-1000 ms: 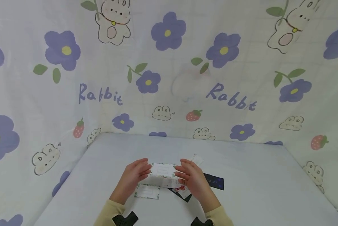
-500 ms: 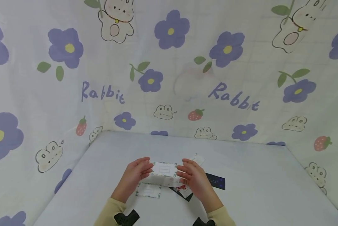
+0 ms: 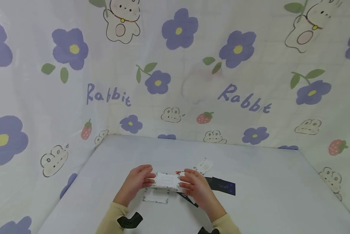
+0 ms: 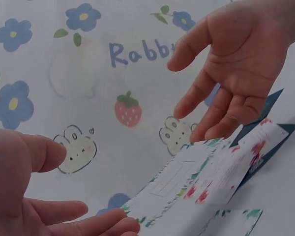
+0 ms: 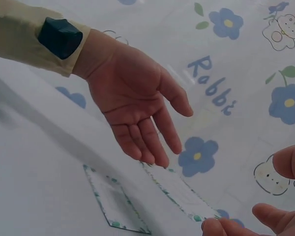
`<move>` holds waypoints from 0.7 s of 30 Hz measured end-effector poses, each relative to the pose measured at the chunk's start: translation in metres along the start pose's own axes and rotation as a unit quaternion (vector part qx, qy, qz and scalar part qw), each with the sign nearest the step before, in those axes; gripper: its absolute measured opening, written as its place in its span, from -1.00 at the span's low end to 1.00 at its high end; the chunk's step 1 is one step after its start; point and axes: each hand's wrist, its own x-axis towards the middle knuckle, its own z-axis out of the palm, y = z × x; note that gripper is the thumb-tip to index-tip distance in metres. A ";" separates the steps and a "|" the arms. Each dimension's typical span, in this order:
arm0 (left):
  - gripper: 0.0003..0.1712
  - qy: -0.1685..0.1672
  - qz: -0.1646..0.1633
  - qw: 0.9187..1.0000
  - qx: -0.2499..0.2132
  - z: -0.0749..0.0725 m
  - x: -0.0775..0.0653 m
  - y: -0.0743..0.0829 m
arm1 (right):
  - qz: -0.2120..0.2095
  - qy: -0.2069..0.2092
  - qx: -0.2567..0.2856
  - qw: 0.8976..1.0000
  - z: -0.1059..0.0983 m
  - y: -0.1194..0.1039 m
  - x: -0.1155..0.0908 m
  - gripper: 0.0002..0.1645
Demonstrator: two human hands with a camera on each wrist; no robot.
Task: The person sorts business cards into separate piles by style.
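Note:
A white card with a leafy green border (image 3: 167, 180) is raised and tilted between my two hands. My left hand (image 3: 135, 182) touches its left end with the lower fingertips. At its other end are the lower fingers of my right hand (image 3: 199, 188). Both hands face palm inward, thumbs up and apart, fingers fairly straight. Below the raised card lies a similar leafy card (image 3: 155, 196). In the left wrist view, a card with red flowers (image 4: 246, 162) lies over a dark card (image 4: 273, 142), beyond the raised card.
Right of my right hand lies a dark blue card (image 3: 223, 186). Another white card (image 3: 205, 166) is farther back. The white table (image 3: 265, 201) meets a curtain (image 3: 175, 97) printed with flowers and rabbits at its back and sides.
The leafy card has come up and towards me between my hands, uncovering a bit of red-flowered card behind it. Both hands have shifted slightly left and down with it.

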 end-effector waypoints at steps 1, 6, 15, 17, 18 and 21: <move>-0.42 -0.001 -0.004 1.000 0.005 -0.002 0.001 -0.001 | 0.004 -0.001 0.001 1.000 0.001 0.002 0.000 -0.38; -0.43 -0.002 -0.023 0.999 0.035 -0.012 0.006 -0.008 | 0.016 -0.005 0.001 1.000 0.008 0.013 0.004 -0.38; -0.38 -0.001 -0.069 0.992 0.103 -0.023 0.012 -0.020 | 0.030 -0.028 -0.019 0.999 0.021 0.028 0.005 -0.40; -0.37 -0.003 -0.076 0.991 0.112 -0.024 0.013 -0.022 | 0.032 -0.033 -0.022 0.999 0.023 0.030 0.005 -0.38; -0.37 -0.002 -0.079 0.990 0.115 -0.025 0.014 -0.024 | 0.032 -0.036 -0.023 0.999 0.023 0.031 0.005 -0.37; -0.37 -0.003 -0.086 0.989 0.121 -0.025 0.015 -0.026 | 0.040 -0.039 -0.027 0.998 0.024 0.032 0.004 -0.34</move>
